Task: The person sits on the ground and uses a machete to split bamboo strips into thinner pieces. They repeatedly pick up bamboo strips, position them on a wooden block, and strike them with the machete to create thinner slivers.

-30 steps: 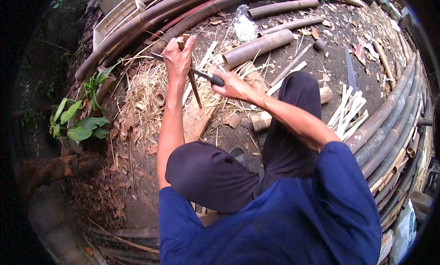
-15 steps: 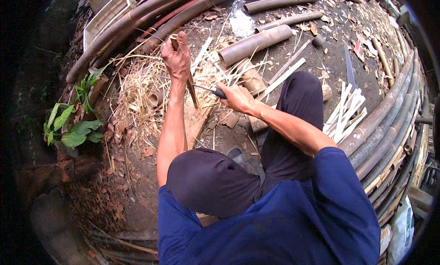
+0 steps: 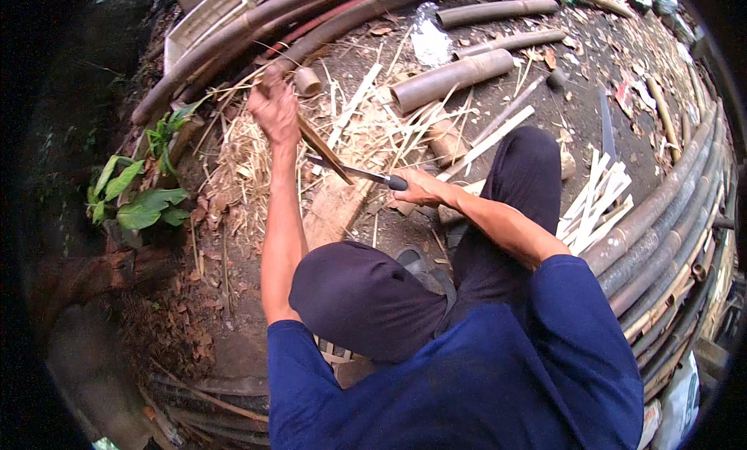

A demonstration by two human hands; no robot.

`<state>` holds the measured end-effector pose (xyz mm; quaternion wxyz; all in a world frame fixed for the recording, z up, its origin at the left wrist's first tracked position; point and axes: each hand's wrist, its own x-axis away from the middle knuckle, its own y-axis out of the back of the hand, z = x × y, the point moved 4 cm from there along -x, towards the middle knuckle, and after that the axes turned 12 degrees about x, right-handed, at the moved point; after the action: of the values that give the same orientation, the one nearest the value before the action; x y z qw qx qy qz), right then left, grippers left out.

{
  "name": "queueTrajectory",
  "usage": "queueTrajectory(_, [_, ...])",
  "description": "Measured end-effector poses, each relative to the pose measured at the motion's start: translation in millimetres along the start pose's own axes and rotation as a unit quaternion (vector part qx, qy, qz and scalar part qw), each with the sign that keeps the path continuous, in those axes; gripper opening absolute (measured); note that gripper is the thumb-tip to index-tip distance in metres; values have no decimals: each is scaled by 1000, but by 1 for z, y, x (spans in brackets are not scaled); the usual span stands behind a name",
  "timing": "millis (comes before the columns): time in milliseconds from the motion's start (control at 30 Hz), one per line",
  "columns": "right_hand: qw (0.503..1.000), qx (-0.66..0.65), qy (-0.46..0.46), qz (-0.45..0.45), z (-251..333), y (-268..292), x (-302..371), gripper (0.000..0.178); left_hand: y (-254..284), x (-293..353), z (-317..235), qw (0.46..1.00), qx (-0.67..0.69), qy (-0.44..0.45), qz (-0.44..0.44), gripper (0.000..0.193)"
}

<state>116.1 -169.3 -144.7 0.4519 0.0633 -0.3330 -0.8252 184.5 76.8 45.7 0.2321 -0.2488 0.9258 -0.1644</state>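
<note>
The left hand (image 3: 274, 108) was closed around the upper end of a narrow bamboo strip (image 3: 323, 148), brown and flat, which slanted down and to the right from that grip towards a pale wooden block (image 3: 336, 209) on the ground. The right hand (image 3: 420, 189) was wrapped tight about the dark handle of a knife (image 3: 359, 173); its slim grey blade reached leftwards and met the strip near its middle, edge against the wood. Both hands worked above the ground just ahead of the person's knees, over a heap of straw-coloured shavings (image 3: 249, 162).

Beyond the hands lay a thick brown bamboo tube (image 3: 451, 78), and just past it a crumpled clear plastic bag (image 3: 429, 39) on the soil. A bundle of pale split slats (image 3: 597, 203) rested to the right of the knee, beside long stacked bamboo poles (image 3: 661, 217) that curved along the edge. At the far left corner stood a pale rectangular tray (image 3: 204, 18), and a green leafy plant (image 3: 136, 201) grew on the left.
</note>
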Motion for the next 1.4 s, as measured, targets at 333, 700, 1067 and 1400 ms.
queueTrajectory(333, [990, 128, 6, -51, -8, -20, 4, 32, -31, 2, -148, 968, -137, -202, -59, 44])
queueTrajectory(700, [926, 163, 140, -310, 137, 122, 18, 60, -10, -11, -194, 975, 179, -72, -111, 47])
queueTrajectory(1067, [959, 231, 35, -158, 135, 236, 90, 37, -43, -1, -136, 896, 439, -10, -69, 43])
queueTrajectory(1400, [888, 348, 65, -293, 110, 236, 124, 29, -69, 23, -113, 894, 435, -25, -108, 44])
